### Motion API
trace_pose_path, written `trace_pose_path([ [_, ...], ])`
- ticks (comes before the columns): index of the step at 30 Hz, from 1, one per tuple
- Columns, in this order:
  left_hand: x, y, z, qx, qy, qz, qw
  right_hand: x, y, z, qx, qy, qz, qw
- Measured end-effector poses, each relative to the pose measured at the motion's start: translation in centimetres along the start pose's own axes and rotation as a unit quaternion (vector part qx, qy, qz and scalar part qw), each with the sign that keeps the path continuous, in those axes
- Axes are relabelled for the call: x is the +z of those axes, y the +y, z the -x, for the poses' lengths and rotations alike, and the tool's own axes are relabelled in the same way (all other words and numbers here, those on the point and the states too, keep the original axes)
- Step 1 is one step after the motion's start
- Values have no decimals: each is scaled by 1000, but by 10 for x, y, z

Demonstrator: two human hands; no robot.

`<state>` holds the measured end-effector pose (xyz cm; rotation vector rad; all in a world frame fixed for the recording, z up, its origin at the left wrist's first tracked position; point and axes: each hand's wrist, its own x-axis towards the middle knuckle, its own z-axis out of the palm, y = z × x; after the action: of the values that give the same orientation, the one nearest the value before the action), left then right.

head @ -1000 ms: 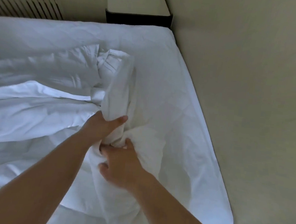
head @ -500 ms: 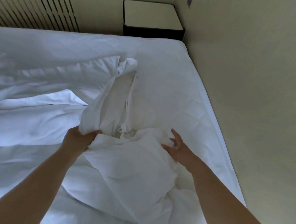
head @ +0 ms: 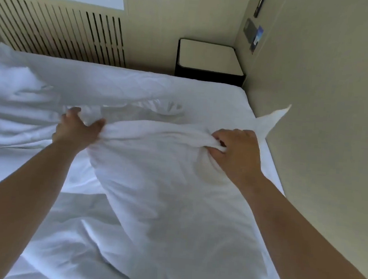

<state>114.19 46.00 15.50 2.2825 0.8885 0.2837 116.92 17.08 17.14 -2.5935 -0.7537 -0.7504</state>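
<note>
A white duvet [head: 153,191] lies rumpled across a bed with a white sheet [head: 203,101]. My left hand [head: 75,129] grips a bunched fold of the duvet's upper edge at centre left. My right hand [head: 236,154] grips the same edge further right, fingers curled into the cloth. The edge is stretched between both hands and lifted off the sheet. A loose corner [head: 276,117] of the fabric sticks up past my right hand, against the wall.
A beige wall [head: 332,128] runs close along the bed's right side. A small nightstand [head: 208,58] with a pale top stands beyond the bed's far right corner. A slatted panel [head: 60,30] covers the far wall at the left.
My hands have moved apart and away from me, pulling the duvet edge wide. My right hand, open half a second ago, now grips the cloth. The view has tilted up.
</note>
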Motion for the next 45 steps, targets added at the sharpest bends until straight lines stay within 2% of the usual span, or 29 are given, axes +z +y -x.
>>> trace_pose_path([
  [2,9,7,14,159,-2,-8,987,11,-13,21,-53,-70,27,996],
  [3,16,13,26,250,-69,3,966,19,-18,35,-70,-115,29,990],
  [4,24,21,42,302,-185,-7,935,28,-22,50,-76,-159,22,984],
  [5,34,27,59,299,-323,-62,896,34,-25,65,-71,-202,4,977],
  [6,46,26,70,279,-429,-139,848,38,-26,77,-56,-228,-19,972],
  [7,60,21,78,276,-479,-209,807,39,-24,86,-25,-247,-51,967],
  [8,72,14,83,286,-489,-267,780,37,-19,91,14,-260,-75,963],
  [10,84,-2,87,307,-463,-327,764,25,-8,94,76,-341,-95,932],
  [12,88,-16,89,312,-434,-339,775,11,4,98,103,-398,-98,906],
  [17,84,-28,87,389,-362,-318,786,8,18,92,64,-427,43,901],
  [19,77,-28,86,391,-326,-309,803,21,18,78,24,-428,66,901],
  [21,74,-31,87,413,-280,-286,818,38,14,61,-6,-462,64,884],
  [24,63,-37,86,372,-224,-256,864,52,7,42,34,-507,8,862],
  [26,57,-43,86,334,-247,-264,870,45,6,36,69,-496,-39,864],
  [30,61,-46,81,311,-259,-336,851,9,24,40,118,-465,-102,871],
  [33,79,-27,81,364,-167,-329,855,-24,48,63,198,-433,-120,871],
  [35,99,-8,87,413,-81,-277,864,-46,66,90,256,-411,-104,868],
  [36,109,6,92,417,-55,-246,873,-56,74,106,285,-405,-87,864],
  [40,146,94,128,366,-58,-178,912,-99,99,169,400,-369,-87,834],
  [42,167,152,149,388,-37,-133,911,-124,107,194,467,-324,-135,812],
  [45,195,242,195,471,1,-35,882,-174,120,224,561,-196,-238,768],
])
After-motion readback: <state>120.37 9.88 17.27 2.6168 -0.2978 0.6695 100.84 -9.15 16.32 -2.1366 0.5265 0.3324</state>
